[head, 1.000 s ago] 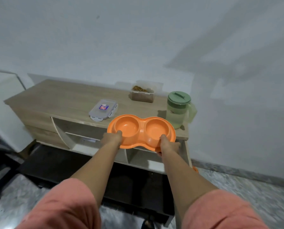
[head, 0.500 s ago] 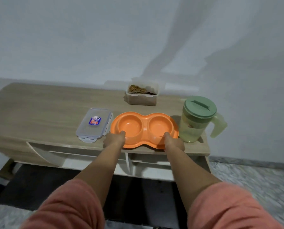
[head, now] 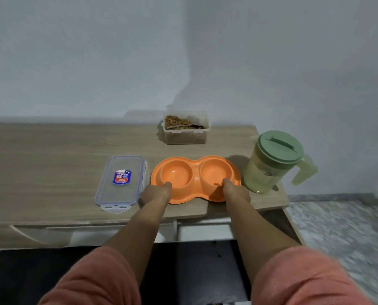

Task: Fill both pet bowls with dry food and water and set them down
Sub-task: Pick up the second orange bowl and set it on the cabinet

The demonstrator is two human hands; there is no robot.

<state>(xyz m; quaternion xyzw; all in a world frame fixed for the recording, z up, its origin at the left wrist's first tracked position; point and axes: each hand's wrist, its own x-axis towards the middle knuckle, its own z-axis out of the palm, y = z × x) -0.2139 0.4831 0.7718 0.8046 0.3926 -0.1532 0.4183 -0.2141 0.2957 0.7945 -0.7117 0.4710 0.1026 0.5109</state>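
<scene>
- You are gripping the orange double bowl at its near rim: left hand on the left well, right hand on the right, each thumb curled over the lip; the fingers beneath are hidden.
- A second ago you were carrying the bowl in the air short of the cabinet; it is now sitting flat on the wooden top, centre frame. Judgement: placement is finishing, and filling can begin.
- Both wells are showing empty.
- The detached lid is lying just beside the bowl on its left; the green-lidded pitcher is standing just beside it on the right.
- The open food container is sitting behind the bowl, near the wall.
- The bowl's near edge is lying close to the top's front edge; the pitcher is standing near the right-hand edge.
- Open room is remaining across the left of the frame.
</scene>
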